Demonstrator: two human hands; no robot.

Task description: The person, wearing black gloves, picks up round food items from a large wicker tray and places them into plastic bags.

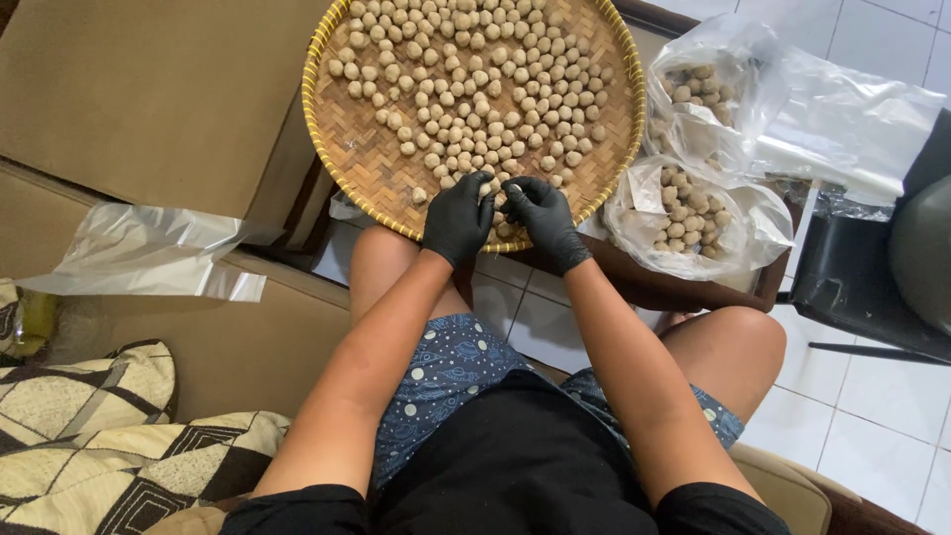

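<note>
A round woven bamboo tray [349, 159] holds several small pale dough balls [475, 79] spread over it. Both my hands wear black gloves and meet at the tray's near edge. My left hand [458, 218] curls its fingers over balls at the rim. My right hand [542, 220] pinches at balls right beside it, fingertips touching the left hand's. What each palm holds is hidden by the fingers.
Two clear plastic bags with more balls, one upper [698, 89] and one lower [688, 218], lie right of the tray on a dark low table [674, 292]. A loose plastic bag [149, 253] rests on the brown sofa at left. Patterned cushions [89, 436] are lower left, a black chair [872, 287] at right.
</note>
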